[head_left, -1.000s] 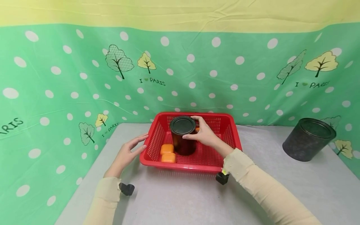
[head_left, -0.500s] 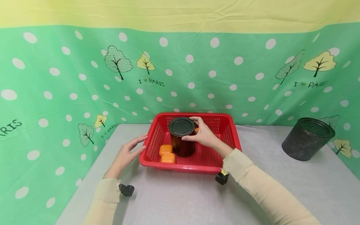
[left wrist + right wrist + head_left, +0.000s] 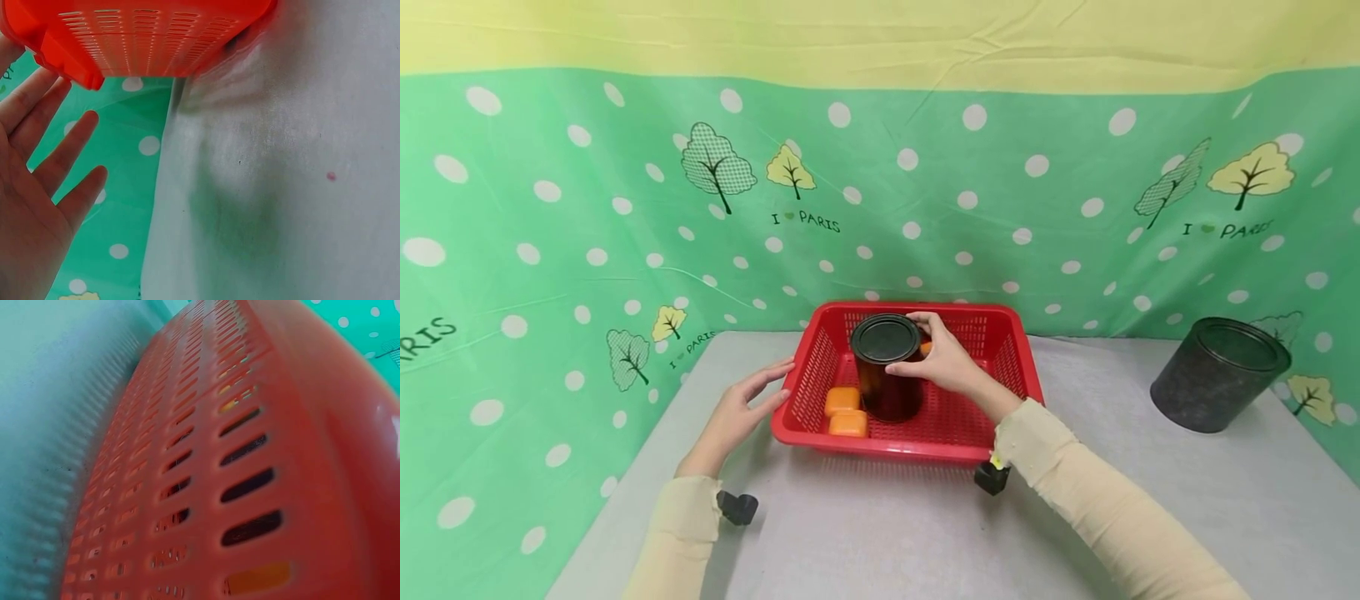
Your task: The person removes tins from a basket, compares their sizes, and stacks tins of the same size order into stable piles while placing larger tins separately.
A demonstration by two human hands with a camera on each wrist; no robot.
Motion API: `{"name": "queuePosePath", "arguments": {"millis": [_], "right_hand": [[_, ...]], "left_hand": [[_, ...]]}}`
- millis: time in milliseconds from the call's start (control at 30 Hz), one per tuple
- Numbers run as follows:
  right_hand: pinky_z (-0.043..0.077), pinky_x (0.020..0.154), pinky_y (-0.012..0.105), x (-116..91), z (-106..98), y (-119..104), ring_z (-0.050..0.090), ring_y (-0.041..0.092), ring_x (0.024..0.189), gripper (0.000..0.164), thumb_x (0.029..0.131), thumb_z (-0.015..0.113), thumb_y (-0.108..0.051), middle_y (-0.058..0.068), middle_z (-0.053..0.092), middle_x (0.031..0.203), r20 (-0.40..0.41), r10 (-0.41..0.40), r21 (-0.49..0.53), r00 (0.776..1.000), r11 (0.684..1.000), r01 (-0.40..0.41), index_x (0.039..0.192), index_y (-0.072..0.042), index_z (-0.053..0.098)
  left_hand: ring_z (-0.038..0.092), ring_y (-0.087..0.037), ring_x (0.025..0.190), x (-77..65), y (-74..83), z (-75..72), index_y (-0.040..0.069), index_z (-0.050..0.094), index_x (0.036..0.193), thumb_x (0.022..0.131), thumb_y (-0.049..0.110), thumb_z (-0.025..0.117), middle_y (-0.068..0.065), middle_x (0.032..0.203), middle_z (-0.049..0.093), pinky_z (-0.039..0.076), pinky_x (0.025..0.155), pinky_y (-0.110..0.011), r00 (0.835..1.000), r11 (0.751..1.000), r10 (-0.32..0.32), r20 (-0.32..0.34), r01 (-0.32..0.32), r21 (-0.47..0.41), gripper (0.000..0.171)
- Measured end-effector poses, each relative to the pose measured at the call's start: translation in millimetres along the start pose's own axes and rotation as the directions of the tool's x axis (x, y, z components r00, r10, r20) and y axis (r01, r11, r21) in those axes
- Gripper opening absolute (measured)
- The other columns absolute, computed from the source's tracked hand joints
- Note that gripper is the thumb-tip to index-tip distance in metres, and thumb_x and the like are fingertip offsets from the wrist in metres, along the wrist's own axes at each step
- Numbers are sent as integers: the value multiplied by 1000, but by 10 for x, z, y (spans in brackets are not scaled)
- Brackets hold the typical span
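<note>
Filling the background, a green dotted curtain is hung behind a pale grey table, on which a red basket is set, slatted side walls seen from both wrist views. A grey can is parked on the table to the right, well apart from the basket and touched by neither hand. The item being worked is the black-lidded can, located inside the basket, left of centre, roughly upright; whether its base is touching the basket floor cannot be told. It is held near the top by the right hand: thumb on the near side, fingers round the right and far side, can pinched between them. Good opposition, but the hold is high, so the can could probably swing at the bottom; it is best handled plumb, with firm, even squeeze and no twist. The left hand is placed at the left basket rim, fingers straight and spread, nothing gripped. Only light steadying pressure is advised there, else the basket may be slid or tipped. Two orange pieces are lying in the left front corner, just beside the can; side drift should be avoided so they aren't knocked. Another orange bit is mostly hidden behind the right hand.
</note>
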State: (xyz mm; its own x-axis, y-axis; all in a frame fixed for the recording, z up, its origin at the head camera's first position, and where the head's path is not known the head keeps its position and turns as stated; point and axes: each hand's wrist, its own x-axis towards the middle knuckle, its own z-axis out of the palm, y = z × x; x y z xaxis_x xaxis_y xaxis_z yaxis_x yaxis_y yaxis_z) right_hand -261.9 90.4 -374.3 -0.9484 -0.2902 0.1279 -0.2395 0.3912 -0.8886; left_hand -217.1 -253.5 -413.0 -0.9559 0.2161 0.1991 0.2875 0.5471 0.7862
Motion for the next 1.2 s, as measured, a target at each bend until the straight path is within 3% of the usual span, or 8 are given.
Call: {"name": "queuePosePath", "arguments": {"millis": [467,833,1033,1200], "right_hand": [[44,112,51,-26,-104,-142,44,26,140,83,80,85,-25,9,48,149,3,4,55,1000,998,-4,145,-14,35],[42,108,46,-28,-179,-261,39,25,144,85,80,84,-25,9,44,153,-16,10,62,1000,998,-9,148,-15,33],[46,104,42,-67,-281,-338,40,24,142,84,81,83,-25,8,45,152,-26,9,81,1000,997,-7,147,-14,32],[48,108,43,-133,-422,-385,42,23,141,83,83,81,-22,8,44,152,-43,2,115,999,993,3,148,-13,31]], "left_hand": [[37,-27,149,6,-6,-5,25,56,142,96,35,66,4,153,50,30,121,-57,1000,1000,-12,-1,12,-7,48],[38,-28,148,19,-3,-8,23,56,143,96,35,67,1,153,50,33,120,-57,1000,1000,-5,6,5,6,50],[38,-28,148,15,-3,-14,23,56,143,95,35,67,1,153,50,33,120,-57,1000,1000,-6,7,6,12,51],[39,-28,148,22,11,-21,23,56,143,95,35,67,2,153,50,33,121,-56,1000,1000,1,9,-1,15,50]]}}
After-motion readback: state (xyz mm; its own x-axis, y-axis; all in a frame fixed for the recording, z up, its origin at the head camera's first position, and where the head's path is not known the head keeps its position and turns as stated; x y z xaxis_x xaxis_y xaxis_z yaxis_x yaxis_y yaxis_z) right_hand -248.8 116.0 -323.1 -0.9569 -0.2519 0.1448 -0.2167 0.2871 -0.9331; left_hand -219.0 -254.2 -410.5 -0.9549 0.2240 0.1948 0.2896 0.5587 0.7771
